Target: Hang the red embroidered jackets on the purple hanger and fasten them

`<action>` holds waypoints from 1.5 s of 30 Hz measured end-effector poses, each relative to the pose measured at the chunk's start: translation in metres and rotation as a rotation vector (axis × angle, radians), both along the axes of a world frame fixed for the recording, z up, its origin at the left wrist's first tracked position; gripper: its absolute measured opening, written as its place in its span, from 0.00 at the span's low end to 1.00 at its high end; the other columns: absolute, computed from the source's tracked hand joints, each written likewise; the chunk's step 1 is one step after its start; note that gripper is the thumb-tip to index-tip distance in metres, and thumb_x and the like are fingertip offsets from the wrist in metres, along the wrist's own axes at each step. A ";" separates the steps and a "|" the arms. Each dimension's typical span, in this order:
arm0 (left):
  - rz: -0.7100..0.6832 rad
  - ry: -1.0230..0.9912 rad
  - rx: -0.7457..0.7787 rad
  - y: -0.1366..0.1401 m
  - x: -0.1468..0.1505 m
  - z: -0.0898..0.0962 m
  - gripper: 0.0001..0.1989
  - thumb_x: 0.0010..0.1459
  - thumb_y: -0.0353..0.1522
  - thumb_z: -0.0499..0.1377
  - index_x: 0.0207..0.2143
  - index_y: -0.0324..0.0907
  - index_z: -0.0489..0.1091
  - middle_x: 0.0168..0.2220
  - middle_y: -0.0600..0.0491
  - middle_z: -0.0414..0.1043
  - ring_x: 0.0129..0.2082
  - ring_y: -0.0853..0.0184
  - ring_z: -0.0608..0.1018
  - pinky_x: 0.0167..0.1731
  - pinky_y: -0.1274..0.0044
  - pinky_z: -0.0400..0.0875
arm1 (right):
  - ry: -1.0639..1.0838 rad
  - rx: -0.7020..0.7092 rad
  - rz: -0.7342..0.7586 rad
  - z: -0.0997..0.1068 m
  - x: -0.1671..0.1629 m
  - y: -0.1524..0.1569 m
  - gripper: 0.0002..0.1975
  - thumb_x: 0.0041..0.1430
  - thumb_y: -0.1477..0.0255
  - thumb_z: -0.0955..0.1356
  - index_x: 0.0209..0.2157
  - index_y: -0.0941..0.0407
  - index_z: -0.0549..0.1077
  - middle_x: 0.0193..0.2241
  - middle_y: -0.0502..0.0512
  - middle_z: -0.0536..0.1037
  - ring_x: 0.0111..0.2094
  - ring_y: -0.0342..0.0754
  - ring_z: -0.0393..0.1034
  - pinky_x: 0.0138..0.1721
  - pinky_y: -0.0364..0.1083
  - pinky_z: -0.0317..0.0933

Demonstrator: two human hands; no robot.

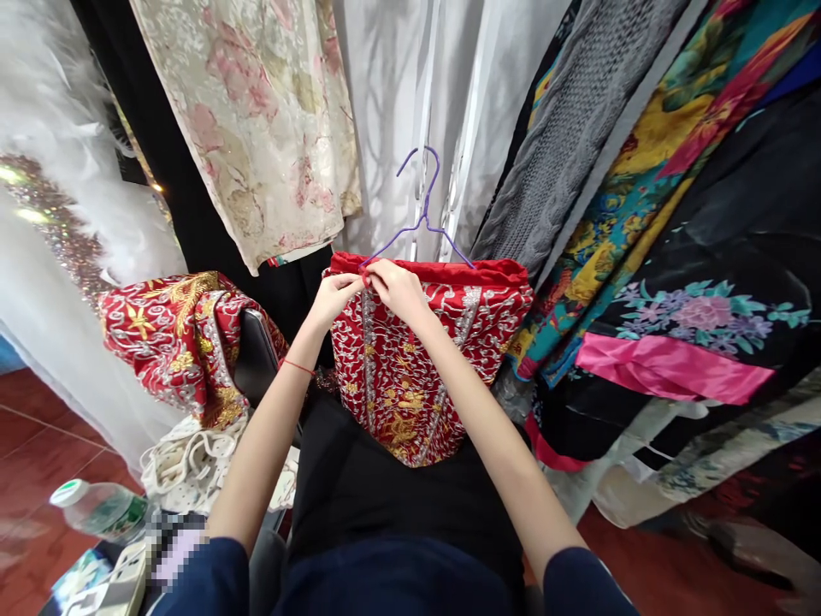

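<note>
A red garment (pixel 410 376) with silver and gold embroidery hangs in front of me from a purple wire hanger (pixel 426 221). Its plain red top band (pixel 442 273) runs across the hanger's lower ends. My left hand (pixel 337 299) pinches the band near its left end, beside the hanger's left arm. Right next to it, my right hand (pixel 398 289) is closed on the same spot, the fingertips of both hands meeting. A small red bit, perhaps a tie or loop, shows between the fingertips; its exact shape is too small to tell. The garment's lower end reaches my black-clad lap.
Another red embroidered cloth (pixel 173 342) drapes over a dark chair-like edge at left. Below it are a white dotted cloth (pixel 192 462), a plastic bottle (pixel 103 506) and a power strip (pixel 109 590). Floral cloth (pixel 256 128), grey knitwear (pixel 577 128) and other garments hang around.
</note>
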State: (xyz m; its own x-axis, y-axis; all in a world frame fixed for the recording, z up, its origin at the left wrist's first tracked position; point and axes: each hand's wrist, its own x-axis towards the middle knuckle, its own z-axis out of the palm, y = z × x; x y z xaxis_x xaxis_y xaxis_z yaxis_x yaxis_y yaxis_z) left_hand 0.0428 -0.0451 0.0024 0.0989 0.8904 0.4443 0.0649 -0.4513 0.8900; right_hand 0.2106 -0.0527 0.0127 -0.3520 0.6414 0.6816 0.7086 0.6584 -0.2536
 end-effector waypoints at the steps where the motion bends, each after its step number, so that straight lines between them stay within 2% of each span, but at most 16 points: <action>1: 0.025 -0.027 0.023 0.001 0.002 -0.002 0.14 0.49 0.40 0.69 0.30 0.39 0.76 0.28 0.53 0.76 0.27 0.71 0.74 0.30 0.79 0.68 | 0.016 -0.002 -0.026 -0.001 0.000 0.000 0.15 0.70 0.72 0.59 0.47 0.55 0.75 0.48 0.58 0.79 0.45 0.52 0.74 0.42 0.47 0.64; 4: 0.090 -0.089 0.077 0.009 0.000 -0.005 0.09 0.56 0.38 0.63 0.32 0.42 0.69 0.25 0.56 0.72 0.23 0.73 0.72 0.27 0.79 0.66 | 0.055 -0.015 -0.112 -0.003 0.005 0.003 0.13 0.69 0.73 0.58 0.46 0.55 0.73 0.46 0.58 0.79 0.43 0.53 0.73 0.41 0.49 0.64; 6: 0.175 -0.036 0.165 0.014 -0.005 -0.006 0.07 0.59 0.37 0.59 0.33 0.43 0.66 0.27 0.56 0.72 0.25 0.72 0.74 0.31 0.78 0.69 | 0.058 -0.029 -0.157 -0.002 0.009 0.003 0.13 0.68 0.73 0.58 0.45 0.55 0.72 0.44 0.58 0.79 0.40 0.53 0.73 0.37 0.48 0.62; 12: 0.663 0.543 0.438 0.018 -0.023 0.000 0.06 0.64 0.35 0.53 0.34 0.43 0.65 0.36 0.48 0.75 0.39 0.60 0.77 0.45 0.68 0.67 | -0.018 -0.109 -0.216 0.002 0.016 -0.004 0.12 0.70 0.71 0.57 0.46 0.55 0.69 0.46 0.58 0.78 0.39 0.52 0.71 0.33 0.47 0.57; 15: 0.790 0.731 0.504 0.013 -0.030 0.006 0.03 0.61 0.32 0.55 0.32 0.43 0.64 0.36 0.45 0.75 0.42 0.56 0.76 0.50 0.64 0.64 | -0.066 -0.116 -0.223 0.002 0.015 -0.008 0.13 0.70 0.72 0.55 0.47 0.56 0.69 0.47 0.60 0.78 0.41 0.53 0.72 0.33 0.46 0.56; 17: 0.825 0.733 0.479 0.010 -0.032 0.009 0.03 0.57 0.31 0.56 0.30 0.43 0.63 0.34 0.46 0.74 0.41 0.56 0.77 0.49 0.64 0.65 | -0.090 -0.114 -0.222 0.001 0.015 -0.011 0.14 0.70 0.72 0.55 0.48 0.56 0.69 0.49 0.61 0.77 0.41 0.53 0.72 0.33 0.46 0.57; 20: 0.741 0.485 0.352 0.009 -0.032 0.010 0.03 0.57 0.32 0.57 0.31 0.44 0.64 0.28 0.52 0.73 0.35 0.61 0.77 0.42 0.69 0.68 | -0.086 -0.109 -0.235 0.000 0.014 -0.012 0.15 0.70 0.72 0.55 0.48 0.57 0.69 0.48 0.62 0.77 0.40 0.53 0.72 0.34 0.47 0.58; 24: 0.362 0.180 0.230 0.014 -0.035 0.006 0.05 0.58 0.35 0.57 0.32 0.43 0.65 0.25 0.54 0.73 0.26 0.68 0.76 0.32 0.76 0.69 | -0.036 -0.112 -0.263 -0.003 0.018 -0.009 0.15 0.70 0.71 0.55 0.48 0.56 0.69 0.45 0.61 0.79 0.38 0.54 0.73 0.33 0.47 0.57; 26: 0.328 0.220 0.220 0.018 -0.040 0.004 0.05 0.56 0.34 0.58 0.30 0.43 0.65 0.24 0.53 0.73 0.25 0.69 0.75 0.30 0.77 0.68 | -0.053 -0.092 -0.266 -0.004 0.022 -0.007 0.15 0.70 0.72 0.55 0.48 0.56 0.70 0.45 0.61 0.79 0.37 0.53 0.73 0.32 0.46 0.56; 29: 0.436 0.396 0.254 0.025 -0.049 0.006 0.03 0.56 0.31 0.57 0.29 0.43 0.67 0.24 0.53 0.74 0.25 0.67 0.75 0.32 0.76 0.67 | -0.171 -0.040 -0.309 -0.002 0.028 -0.004 0.16 0.68 0.77 0.55 0.48 0.58 0.71 0.46 0.63 0.80 0.37 0.52 0.73 0.33 0.47 0.54; 32: 0.565 0.629 0.313 0.032 -0.056 0.014 0.04 0.59 0.32 0.57 0.32 0.44 0.71 0.28 0.52 0.76 0.31 0.63 0.78 0.37 0.74 0.66 | -0.313 -0.002 -0.361 0.002 0.034 -0.006 0.19 0.63 0.83 0.56 0.51 0.61 0.70 0.47 0.67 0.78 0.38 0.53 0.73 0.37 0.49 0.55; 34: 0.569 0.767 0.360 0.035 -0.059 0.021 0.05 0.60 0.34 0.57 0.34 0.44 0.72 0.32 0.50 0.77 0.37 0.61 0.78 0.41 0.72 0.66 | -0.380 0.029 -0.342 0.006 0.040 -0.009 0.20 0.63 0.83 0.55 0.51 0.63 0.70 0.49 0.69 0.76 0.41 0.55 0.72 0.41 0.50 0.56; 36: 0.468 0.823 0.433 0.037 -0.061 0.027 0.10 0.58 0.39 0.60 0.40 0.43 0.73 0.38 0.48 0.78 0.42 0.59 0.77 0.46 0.70 0.67 | -0.410 0.075 -0.268 0.010 0.051 -0.015 0.17 0.66 0.80 0.55 0.49 0.62 0.70 0.49 0.69 0.75 0.45 0.57 0.70 0.45 0.52 0.57; 40: 0.235 0.692 0.523 0.036 -0.056 0.035 0.34 0.55 0.49 0.62 0.60 0.42 0.64 0.54 0.44 0.71 0.53 0.57 0.73 0.54 0.68 0.66 | -0.333 0.183 -0.230 0.024 0.090 -0.027 0.12 0.65 0.73 0.59 0.45 0.58 0.71 0.49 0.67 0.72 0.49 0.60 0.65 0.49 0.56 0.58; 43: 0.127 0.772 0.559 0.035 -0.048 0.036 0.26 0.60 0.52 0.56 0.49 0.43 0.74 0.53 0.45 0.71 0.54 0.57 0.72 0.57 0.66 0.64 | -0.285 0.209 -0.374 0.030 0.130 -0.034 0.12 0.64 0.66 0.62 0.43 0.57 0.71 0.49 0.67 0.71 0.50 0.62 0.64 0.50 0.59 0.58; 45: 0.141 0.863 0.585 0.036 -0.046 0.036 0.24 0.60 0.53 0.56 0.40 0.43 0.76 0.49 0.46 0.73 0.52 0.56 0.73 0.57 0.65 0.64 | -0.296 0.191 -0.444 0.029 0.158 -0.037 0.14 0.64 0.60 0.63 0.39 0.56 0.71 0.46 0.66 0.72 0.49 0.62 0.64 0.50 0.59 0.59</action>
State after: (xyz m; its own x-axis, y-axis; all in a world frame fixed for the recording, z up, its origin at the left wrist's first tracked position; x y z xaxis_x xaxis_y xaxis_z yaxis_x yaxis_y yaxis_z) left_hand -0.0029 -0.0096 0.0389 0.4988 0.5882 0.6366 0.6587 -0.7346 0.1627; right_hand 0.3689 -0.0898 0.0416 -0.2705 0.6464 0.7134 0.9507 0.2962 0.0921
